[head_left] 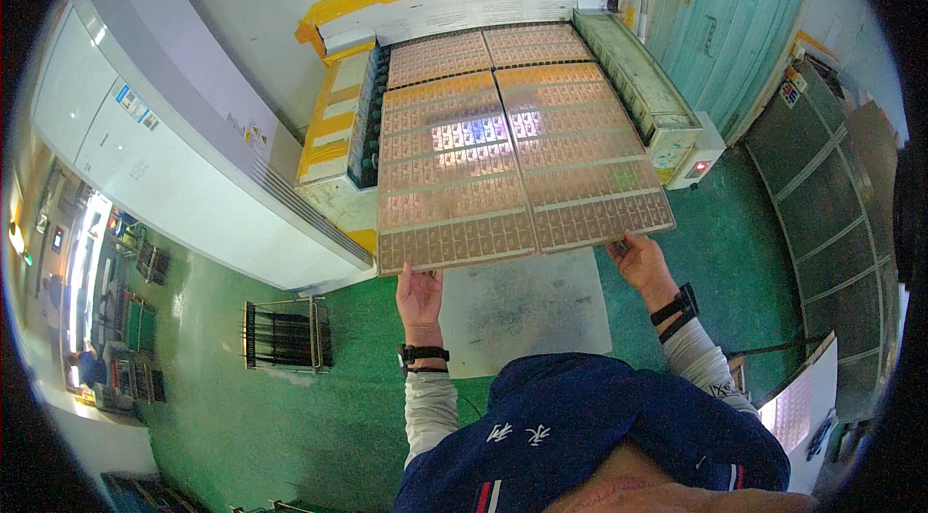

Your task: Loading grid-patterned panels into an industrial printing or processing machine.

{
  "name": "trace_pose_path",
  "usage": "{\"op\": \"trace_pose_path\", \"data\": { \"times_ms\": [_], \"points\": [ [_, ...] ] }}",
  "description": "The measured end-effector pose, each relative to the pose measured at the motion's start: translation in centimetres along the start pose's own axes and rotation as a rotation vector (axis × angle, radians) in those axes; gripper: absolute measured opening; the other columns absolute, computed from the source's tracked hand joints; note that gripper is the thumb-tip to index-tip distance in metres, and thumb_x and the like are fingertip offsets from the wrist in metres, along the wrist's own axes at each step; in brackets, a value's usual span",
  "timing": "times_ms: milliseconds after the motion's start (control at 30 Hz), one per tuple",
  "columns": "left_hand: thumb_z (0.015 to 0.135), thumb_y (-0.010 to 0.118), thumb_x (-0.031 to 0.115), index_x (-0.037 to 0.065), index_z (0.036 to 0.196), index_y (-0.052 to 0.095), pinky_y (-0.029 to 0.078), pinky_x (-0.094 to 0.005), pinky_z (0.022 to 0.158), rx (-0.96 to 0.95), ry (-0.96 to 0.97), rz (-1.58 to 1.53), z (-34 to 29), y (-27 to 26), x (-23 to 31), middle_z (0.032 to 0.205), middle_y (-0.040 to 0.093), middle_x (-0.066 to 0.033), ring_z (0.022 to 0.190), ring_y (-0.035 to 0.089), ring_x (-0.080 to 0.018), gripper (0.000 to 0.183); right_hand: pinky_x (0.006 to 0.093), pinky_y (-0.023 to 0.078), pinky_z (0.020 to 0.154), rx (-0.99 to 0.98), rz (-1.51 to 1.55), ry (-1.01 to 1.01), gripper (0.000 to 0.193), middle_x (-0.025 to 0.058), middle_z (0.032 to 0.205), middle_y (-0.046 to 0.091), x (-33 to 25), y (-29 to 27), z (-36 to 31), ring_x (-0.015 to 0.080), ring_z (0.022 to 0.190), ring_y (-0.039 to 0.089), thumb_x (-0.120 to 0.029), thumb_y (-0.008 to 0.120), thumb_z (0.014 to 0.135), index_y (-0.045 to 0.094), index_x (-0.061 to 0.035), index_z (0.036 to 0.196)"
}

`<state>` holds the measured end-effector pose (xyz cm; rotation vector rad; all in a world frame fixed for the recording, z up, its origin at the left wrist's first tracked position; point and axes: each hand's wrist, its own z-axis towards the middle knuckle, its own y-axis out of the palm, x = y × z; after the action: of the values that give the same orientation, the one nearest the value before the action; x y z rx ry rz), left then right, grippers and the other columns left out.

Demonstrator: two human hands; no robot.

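Observation:
Two large copper-coloured circuit board panels lie side by side, the left panel and the right panel, with a narrow dark seam between them. Their near ends jut out from a roller conveyor. My left hand grips the near edge of the left panel, its fingers partly hidden beneath. At the near right corner, my right hand pinches the edge of the right panel. Farther in on the conveyor lie two more such panels, a left one and a right one.
A tall white cabinet stands left of the conveyor. On the right are the conveyor's side rail, a control box with a red light, and a grey framed panel. A black rack stands on the green floor, near a grey mat.

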<state>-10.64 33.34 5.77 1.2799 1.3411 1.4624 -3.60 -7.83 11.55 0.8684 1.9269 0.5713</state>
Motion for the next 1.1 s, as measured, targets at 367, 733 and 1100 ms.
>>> {"op": "trace_pose_path", "data": {
  "times_ms": [367, 733, 1100],
  "points": [
    [0.094, 0.053, 0.014, 0.005, 0.118, 0.056, 0.042, -0.0425, 0.1, -0.018, -0.002, -0.01, 1.1, 0.7, -0.1, 0.123, 0.059, -0.0094, 0.112, 0.055, -0.0228, 0.026, 0.0431, 0.055, 0.081, -0.061, -0.02, 0.026, 0.015, 0.0135, 0.097, 0.061, -0.5, -1.7, 2.1, 0.0297, 0.088, 0.061, -0.008, 0.05, 0.092, 0.054, 0.0, 0.103],
    [0.093, 0.054, 0.017, 0.007, 0.122, 0.054, 0.045, -0.0438, 0.095, 0.007, 0.009, 0.032, 2.2, -0.4, 0.2, 0.124, 0.058, -0.0089, 0.114, 0.053, -0.0255, 0.03, 0.0437, 0.056, 0.076, 0.001, 0.005, 0.014, 0.013, 0.0148, 0.089, 0.061, -0.5, -1.0, 3.0, 0.0308, 0.082, 0.061, -0.009, 0.049, 0.092, 0.055, 0.0018, 0.096],
    [0.092, 0.056, 0.016, 0.007, 0.118, 0.057, 0.045, -0.0419, 0.094, 0.021, 0.005, 0.05, 2.8, 0.5, 0.2, 0.121, 0.06, -0.0072, 0.111, 0.054, -0.0236, 0.027, 0.0444, 0.055, 0.078, -0.025, -0.015, 0.005, 0.013, 0.0156, 0.09, 0.061, -0.7, -0.6, 3.6, 0.031, 0.083, 0.061, -0.009, 0.05, 0.092, 0.055, 0.0026, 0.096]
  ]
}}
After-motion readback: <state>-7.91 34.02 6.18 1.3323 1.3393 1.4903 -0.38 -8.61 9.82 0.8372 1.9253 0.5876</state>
